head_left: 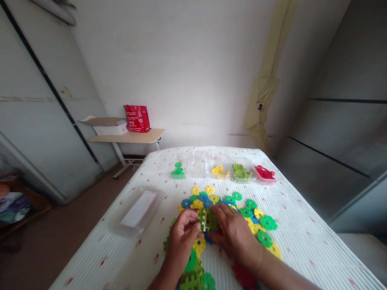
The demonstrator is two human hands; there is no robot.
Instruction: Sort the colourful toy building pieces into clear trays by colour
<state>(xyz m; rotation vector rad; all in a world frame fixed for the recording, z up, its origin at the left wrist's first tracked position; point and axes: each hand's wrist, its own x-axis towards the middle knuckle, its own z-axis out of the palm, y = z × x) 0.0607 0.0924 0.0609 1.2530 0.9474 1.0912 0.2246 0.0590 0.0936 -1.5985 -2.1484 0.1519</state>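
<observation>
Light-green lattice building pieces [207, 220] are held between my two hands, low over a spread of plastic pieces. My left hand [183, 233] is closed, its thumb and fingers pinching the left edge. From the right, my right hand [232, 230] grips them, fingers over the far side and thumb at the near side. Around the hands lie notched flower-shaped discs: a green disc [268, 222], a yellow disc [198, 245], a blue disc [186, 203] and several more. Closer to me are other green lattice pieces [192, 280] and red pieces [243, 276], partly hidden by my right arm.
Along the table's far side stand see-through trays with green discs [178, 171], yellow pieces [220, 171], green lattice pieces [241, 171] and red pieces [265, 172]. A see-through lid with a white label [139, 209] lies left. Beyond, a side table [136, 137] carries a red bag [137, 119].
</observation>
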